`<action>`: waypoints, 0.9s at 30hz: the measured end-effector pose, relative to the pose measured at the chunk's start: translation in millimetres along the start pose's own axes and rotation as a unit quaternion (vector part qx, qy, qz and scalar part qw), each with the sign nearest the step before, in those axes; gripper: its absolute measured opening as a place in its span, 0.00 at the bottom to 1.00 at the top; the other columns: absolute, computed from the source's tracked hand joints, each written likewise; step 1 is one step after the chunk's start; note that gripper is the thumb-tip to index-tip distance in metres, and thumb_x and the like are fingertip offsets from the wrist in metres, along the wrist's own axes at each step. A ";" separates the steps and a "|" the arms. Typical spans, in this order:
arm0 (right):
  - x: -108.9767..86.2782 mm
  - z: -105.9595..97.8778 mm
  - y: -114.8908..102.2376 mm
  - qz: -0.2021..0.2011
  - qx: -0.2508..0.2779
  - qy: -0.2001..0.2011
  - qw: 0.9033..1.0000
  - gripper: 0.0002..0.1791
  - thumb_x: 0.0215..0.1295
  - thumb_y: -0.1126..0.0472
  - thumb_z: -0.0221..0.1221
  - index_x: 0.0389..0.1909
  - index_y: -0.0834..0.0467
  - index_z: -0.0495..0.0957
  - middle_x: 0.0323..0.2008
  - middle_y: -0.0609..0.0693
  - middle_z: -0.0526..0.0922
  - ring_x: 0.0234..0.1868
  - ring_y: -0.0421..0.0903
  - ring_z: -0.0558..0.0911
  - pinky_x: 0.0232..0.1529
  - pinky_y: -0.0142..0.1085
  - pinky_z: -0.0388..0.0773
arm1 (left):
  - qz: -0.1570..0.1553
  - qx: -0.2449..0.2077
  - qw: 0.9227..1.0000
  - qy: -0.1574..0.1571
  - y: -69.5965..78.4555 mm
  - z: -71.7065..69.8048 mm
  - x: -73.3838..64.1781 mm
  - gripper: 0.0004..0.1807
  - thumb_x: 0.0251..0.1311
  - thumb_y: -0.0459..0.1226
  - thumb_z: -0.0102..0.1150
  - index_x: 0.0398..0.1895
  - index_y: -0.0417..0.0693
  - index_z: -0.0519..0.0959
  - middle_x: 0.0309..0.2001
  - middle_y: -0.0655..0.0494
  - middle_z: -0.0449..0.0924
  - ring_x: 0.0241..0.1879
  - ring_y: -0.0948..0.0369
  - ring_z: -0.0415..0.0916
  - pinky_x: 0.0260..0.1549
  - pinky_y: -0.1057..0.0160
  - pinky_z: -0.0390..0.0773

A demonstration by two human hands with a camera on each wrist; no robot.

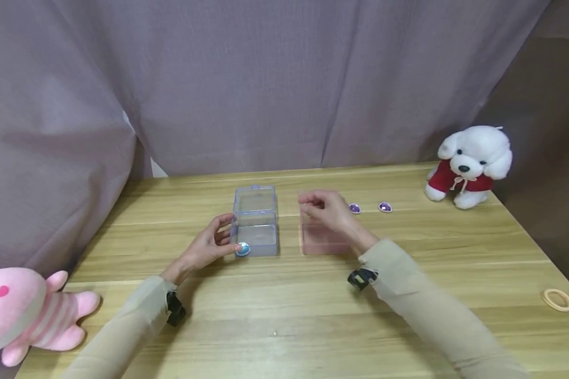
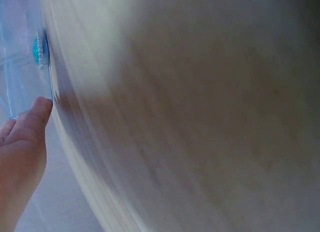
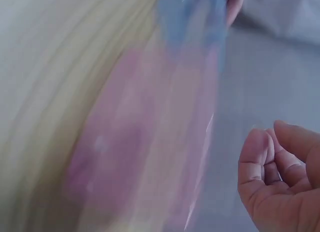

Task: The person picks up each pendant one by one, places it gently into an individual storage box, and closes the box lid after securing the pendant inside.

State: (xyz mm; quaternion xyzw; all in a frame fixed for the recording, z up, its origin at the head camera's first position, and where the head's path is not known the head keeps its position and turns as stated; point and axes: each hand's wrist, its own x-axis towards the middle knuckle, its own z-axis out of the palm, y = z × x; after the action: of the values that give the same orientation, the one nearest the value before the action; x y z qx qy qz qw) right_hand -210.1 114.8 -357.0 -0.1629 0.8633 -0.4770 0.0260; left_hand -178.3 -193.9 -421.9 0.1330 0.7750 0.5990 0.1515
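A clear blue plastic box [image 1: 253, 247] stands on the table with its lid [image 1: 255, 199] raised at the back. My left hand [image 1: 212, 243] holds its left side, the thumb at the front by a turquoise gem [image 1: 243, 249] with a beaded rim. In the left wrist view the gem [image 2: 38, 49] lies against the box wall, beyond the thumb. To the right is a clear pink box [image 1: 320, 241], partly covered by my right hand [image 1: 329, 211]. That hand's fingers are curled, thumb close to the fingertips, and no object shows between them. The right wrist view blurs the pink box [image 3: 135, 137].
Two purple gems [image 1: 354, 208] [image 1: 385, 207] lie right of the pink box. A white plush dog [image 1: 464, 166] sits at the back right corner, a pink striped plush toy [image 1: 52, 316] at the left edge. A cream ring [image 1: 557, 299] lies near the right edge. Grey curtain [image 1: 246, 84] hangs behind.
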 end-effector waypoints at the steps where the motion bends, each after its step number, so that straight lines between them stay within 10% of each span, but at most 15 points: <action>1: -3.6 -10.6 9.4 0.007 -0.002 0.011 1.000 0.11 0.61 0.70 0.58 0.44 0.70 0.79 0.36 0.62 0.83 0.31 0.41 0.78 0.31 0.24 0.78 | -0.001 0.002 1.000 0.002 0.2 -0.2 -0.2 0.47 0.51 0.37 0.68 0.71 0.45 0.50 0.72 0.44 0.50 0.67 0.43 0.57 0.65 0.52 0.64; 12: -52.1 -77.3 91.0 0.074 -0.030 0.011 0.997 0.12 0.59 0.72 0.59 0.41 0.77 0.74 0.30 0.60 0.81 0.26 0.30 0.72 0.26 0.22 0.74 | -0.002 0.003 1.000 0.004 0.6 -2.6 -0.7 0.46 0.52 0.35 0.67 0.71 0.43 0.50 0.72 0.43 0.50 0.67 0.42 0.57 0.65 0.51 0.64; 27: -61.6 -77.1 101.5 0.069 -0.103 -0.016 0.992 0.11 0.53 0.69 0.65 0.31 0.72 0.75 0.23 0.51 0.77 0.24 0.34 0.70 0.23 0.24 0.69 | -0.001 0.000 1.000 0.000 -0.5 0.3 -0.1 0.47 0.52 0.35 0.67 0.71 0.43 0.50 0.72 0.44 0.50 0.68 0.43 0.57 0.65 0.52 0.64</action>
State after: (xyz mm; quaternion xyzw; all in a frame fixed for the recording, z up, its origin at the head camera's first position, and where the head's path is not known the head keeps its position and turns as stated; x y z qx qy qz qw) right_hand -193.3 246.3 -406.4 -0.1127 0.9164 -0.3801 0.0559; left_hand -178.1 -193.8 -422.5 0.1317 0.7751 0.5989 0.1523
